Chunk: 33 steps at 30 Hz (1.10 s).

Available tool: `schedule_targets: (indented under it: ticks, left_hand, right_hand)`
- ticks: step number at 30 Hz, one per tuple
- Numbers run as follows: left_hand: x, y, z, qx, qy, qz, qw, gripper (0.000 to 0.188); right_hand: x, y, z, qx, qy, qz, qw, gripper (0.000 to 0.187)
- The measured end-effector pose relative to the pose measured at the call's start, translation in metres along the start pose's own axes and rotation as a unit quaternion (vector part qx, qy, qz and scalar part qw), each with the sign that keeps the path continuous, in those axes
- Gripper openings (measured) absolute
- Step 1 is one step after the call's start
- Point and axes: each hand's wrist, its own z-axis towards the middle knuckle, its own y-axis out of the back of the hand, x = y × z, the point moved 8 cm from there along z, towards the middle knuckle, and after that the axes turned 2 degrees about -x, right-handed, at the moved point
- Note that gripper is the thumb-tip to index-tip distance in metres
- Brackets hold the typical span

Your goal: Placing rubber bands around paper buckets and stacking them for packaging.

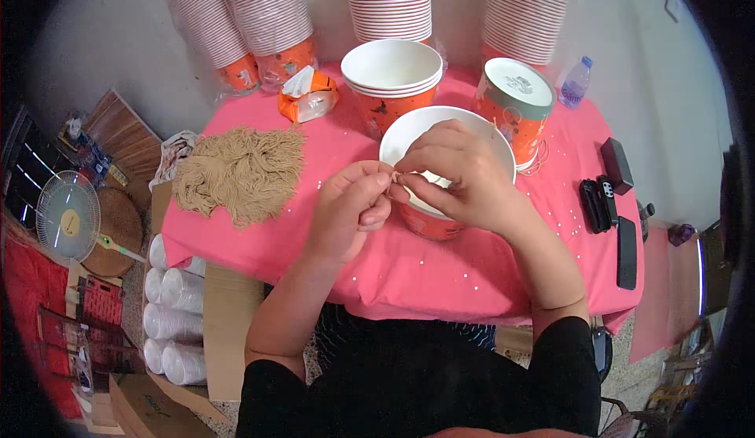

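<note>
My left hand (354,208) and my right hand (460,174) meet fingertip to fingertip over the near side of an open paper bucket (429,224), white inside and orange outside. Both are closed in a pinch. Whatever small, thin thing lies between the fingertips is too fine to make out. To the left of my hands, a bundle of tan string (240,172) is heaped on the pink cloth (377,277). Behind the open bucket stand several nested paper buckets (395,108). An upside-down bucket (511,119) at the right has thin loops of string about it.
Tall stacks of buckets (387,5) line the wall. An orange soft pack of tissues (309,101) lies before them; a water bottle (576,82) stands at the right. Dark small items and a phone (626,253) lie along the right edge. Left below, a carton holds wrapped white lids (174,324).
</note>
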Motion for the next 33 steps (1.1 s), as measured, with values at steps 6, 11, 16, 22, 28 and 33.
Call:
schedule_targets:
  ticks: [6, 11, 16, 22, 28, 33]
  left_hand:
    - [-0.014, 0.0, 0.0, -0.042, -0.104, 0.184, 0.976, 0.008]
    - [-0.03, -0.006, -0.004, -0.078, -0.213, 0.337, 0.914, 0.006]
    - [-0.033, -0.009, -0.01, -0.083, -0.252, 0.384, 0.884, 0.007]
    - [-0.036, -0.016, -0.018, -0.074, -0.293, 0.387, 0.871, 0.009]
    - [-0.035, -0.012, -0.023, -0.056, -0.258, 0.401, 0.877, 0.009]
    - [-0.029, -0.006, -0.013, -0.024, -0.229, 0.34, 0.912, 0.01]
  right_hand:
    - [-0.004, 0.0, -0.001, 0.002, 0.002, -0.021, 1.0, 0.012]
    - [-0.013, -0.002, -0.003, 0.022, -0.054, 0.015, 0.998, 0.01]
    - [-0.013, 0.001, -0.001, 0.019, -0.044, 0.026, 0.999, 0.008]
    - [-0.016, 0.002, -0.002, 0.072, -0.055, 0.019, 0.996, 0.008]
    - [-0.013, 0.012, 0.0, 0.039, 0.0, 0.015, 0.999, 0.011]
    - [-0.011, 0.017, 0.002, 0.027, -0.002, 0.034, 0.999, 0.012]
